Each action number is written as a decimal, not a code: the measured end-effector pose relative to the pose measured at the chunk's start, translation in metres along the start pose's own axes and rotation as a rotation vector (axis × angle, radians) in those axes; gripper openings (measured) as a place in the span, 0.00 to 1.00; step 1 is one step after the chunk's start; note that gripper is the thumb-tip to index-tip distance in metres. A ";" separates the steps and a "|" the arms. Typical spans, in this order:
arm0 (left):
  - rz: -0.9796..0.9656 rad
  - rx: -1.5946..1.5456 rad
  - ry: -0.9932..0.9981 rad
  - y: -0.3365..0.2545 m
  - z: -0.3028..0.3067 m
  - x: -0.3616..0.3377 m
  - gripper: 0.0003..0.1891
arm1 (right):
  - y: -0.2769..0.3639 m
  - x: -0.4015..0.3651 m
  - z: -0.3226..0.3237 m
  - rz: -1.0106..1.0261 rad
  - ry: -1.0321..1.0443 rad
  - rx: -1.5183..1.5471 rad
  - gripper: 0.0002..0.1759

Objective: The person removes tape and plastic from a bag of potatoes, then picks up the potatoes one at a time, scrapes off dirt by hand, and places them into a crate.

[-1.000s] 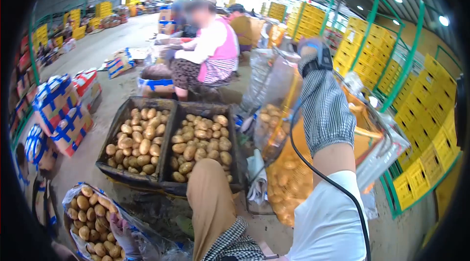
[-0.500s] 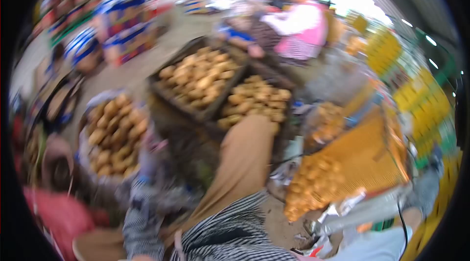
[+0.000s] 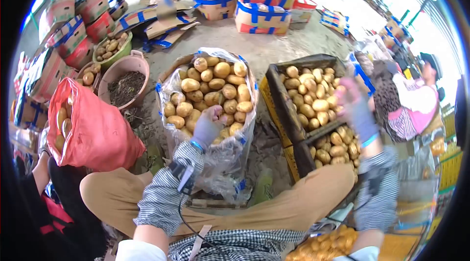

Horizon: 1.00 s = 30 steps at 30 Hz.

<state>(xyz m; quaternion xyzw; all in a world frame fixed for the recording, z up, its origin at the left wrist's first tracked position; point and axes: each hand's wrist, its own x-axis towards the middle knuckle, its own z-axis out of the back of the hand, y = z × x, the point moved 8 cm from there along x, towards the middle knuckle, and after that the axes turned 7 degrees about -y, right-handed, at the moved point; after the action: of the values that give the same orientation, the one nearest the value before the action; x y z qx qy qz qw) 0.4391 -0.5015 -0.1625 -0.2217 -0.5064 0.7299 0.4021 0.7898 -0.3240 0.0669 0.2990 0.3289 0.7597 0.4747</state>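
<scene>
My left hand (image 3: 208,125), in a grey glove with bare fingertips, rests over the potatoes (image 3: 214,84) in a box lined with clear plastic (image 3: 169,102). Its fingers are curled, and what they hold, if anything, is hidden beneath them. My right hand (image 3: 360,106), gloved alike, is raised over the right edge of a dark-lined crate (image 3: 274,92) of potatoes (image 3: 313,92). Motion blurs it somewhat, but its fingers look apart and I see nothing in them. Nearer to me stands a second crate of potatoes (image 3: 338,148), below my right hand.
To the left are a red sack (image 3: 100,129) with potatoes, a pink tub (image 3: 142,65) of dark dirt and a green basin (image 3: 125,48) of potatoes. Taped cartons (image 3: 264,18) stand behind. A person (image 3: 416,89) sits at the right. An orange net bag (image 3: 328,244) lies beside my leg.
My view has swung to the right-hand side less and to the left more, so the lined box is now central. Both hands have come clearly into sight over the potatoes.
</scene>
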 end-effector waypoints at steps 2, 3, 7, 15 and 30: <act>0.040 0.192 -0.010 -0.014 0.019 0.033 0.25 | 0.019 -0.025 -0.090 -0.055 0.024 0.080 0.21; -0.011 0.270 -0.033 -0.012 0.018 0.055 0.26 | -0.007 -0.027 -0.129 0.025 0.071 0.228 0.23; -0.247 0.454 -0.074 -0.027 -0.009 0.146 0.30 | -0.019 -0.059 -0.194 -0.020 0.203 0.322 0.24; 0.010 0.740 0.231 0.022 -0.079 0.248 0.33 | -0.028 -0.041 -0.190 -0.090 0.192 0.170 0.24; 0.069 -1.078 0.510 -0.122 -0.051 0.005 0.42 | -0.012 -0.083 -0.228 -0.621 0.574 1.135 0.38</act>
<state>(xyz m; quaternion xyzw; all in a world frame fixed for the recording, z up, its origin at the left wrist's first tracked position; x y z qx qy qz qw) 0.5177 -0.4487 -0.0695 -0.5793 -0.6854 0.3062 0.3178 0.6522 -0.4450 -0.0918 0.1807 0.8564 0.3493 0.3347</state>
